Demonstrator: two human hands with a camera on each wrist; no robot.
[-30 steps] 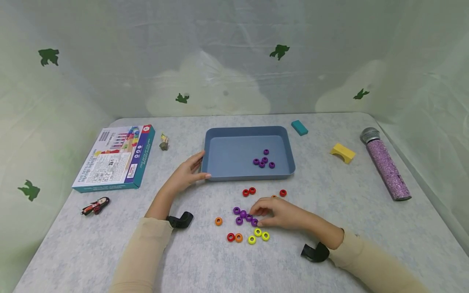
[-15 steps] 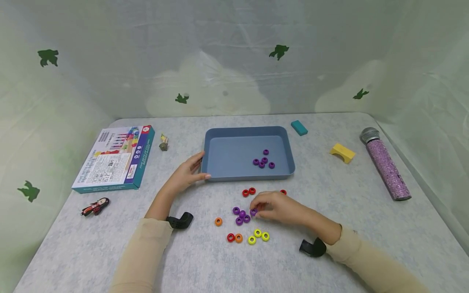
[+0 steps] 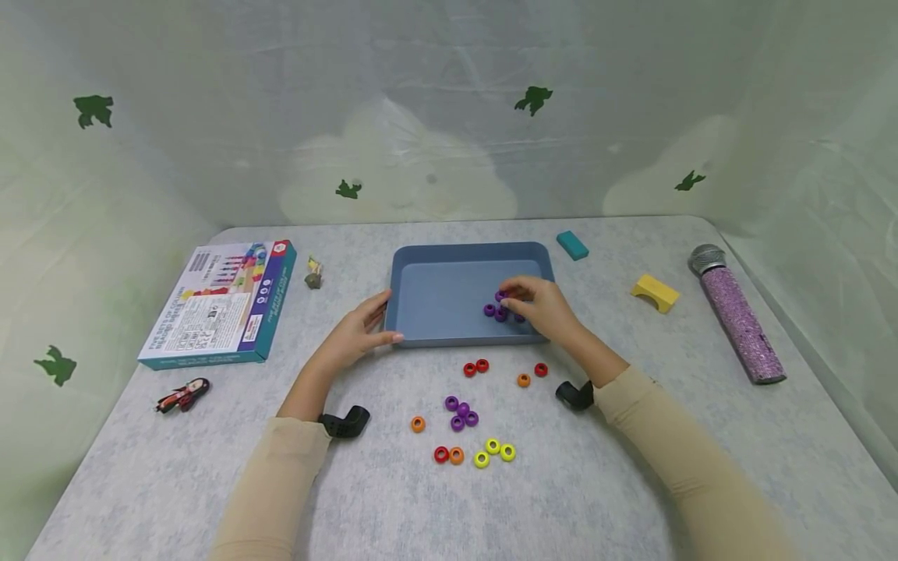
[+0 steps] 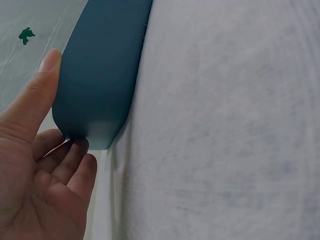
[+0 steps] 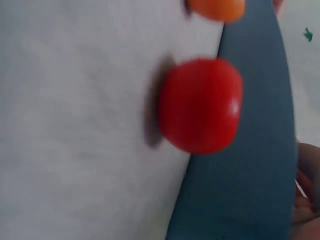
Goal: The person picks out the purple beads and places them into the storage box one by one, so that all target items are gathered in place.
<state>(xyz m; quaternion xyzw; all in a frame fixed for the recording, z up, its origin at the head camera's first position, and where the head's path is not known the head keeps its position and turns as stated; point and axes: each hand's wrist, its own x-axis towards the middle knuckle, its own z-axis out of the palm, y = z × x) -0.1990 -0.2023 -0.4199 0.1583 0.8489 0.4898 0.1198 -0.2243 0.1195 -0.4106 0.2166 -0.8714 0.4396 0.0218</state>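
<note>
My left hand (image 3: 356, 335) holds the left front corner of the blue-grey tray (image 3: 442, 340). In the left wrist view, the thumb (image 4: 45, 75) lies along the tray wall (image 4: 100, 65) and the fingers curl against its outer end. My right hand (image 3: 543, 306) reaches over the tray's front right part and pinches a purple bead (image 3: 500, 296) low above other purple beads (image 3: 489, 310) inside; its fingers partly hide some of them. On the table before the tray, a loose cluster of several purple beads (image 3: 457, 423) lies near the middle.
Red beads (image 3: 469, 370), orange beads (image 3: 418, 424) and yellow beads (image 3: 481, 460) surround the purple cluster. A boxed toy (image 3: 217, 304) and small figures (image 3: 184, 395) lie left. Right are a teal block (image 3: 572, 245), a yellow arch block (image 3: 655, 293) and a glittery microphone (image 3: 742, 319).
My right hand picked a purple bead from the table cluster and carried it up and over into the tray. My left hand has stayed at the tray's corner.
</note>
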